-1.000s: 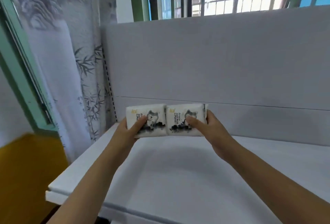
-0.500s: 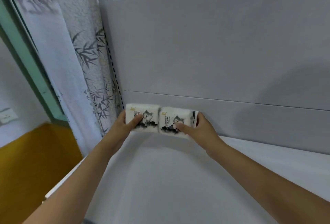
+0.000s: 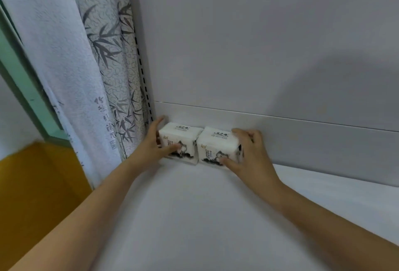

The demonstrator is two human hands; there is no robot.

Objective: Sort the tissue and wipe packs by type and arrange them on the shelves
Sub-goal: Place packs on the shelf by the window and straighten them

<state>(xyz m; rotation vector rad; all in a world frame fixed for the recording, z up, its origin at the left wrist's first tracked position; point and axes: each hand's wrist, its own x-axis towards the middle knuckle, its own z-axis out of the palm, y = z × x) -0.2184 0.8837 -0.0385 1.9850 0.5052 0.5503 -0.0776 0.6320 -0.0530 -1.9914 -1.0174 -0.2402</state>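
— What changed?
— Both tissue packs (image 3: 198,145), carried a second ago, now sit on the shelf (image 3: 194,216) at eleven o'clock.
— Hands?
— My left hand (image 3: 154,145) and right hand (image 3: 248,154) clamp their outer ends.

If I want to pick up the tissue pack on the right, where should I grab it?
Probably grab the right tissue pack by its top and front. The left tissue pack sits close against one side and the back wall is just behind. The right hand holds it, thumb on the front, fingers over the top.
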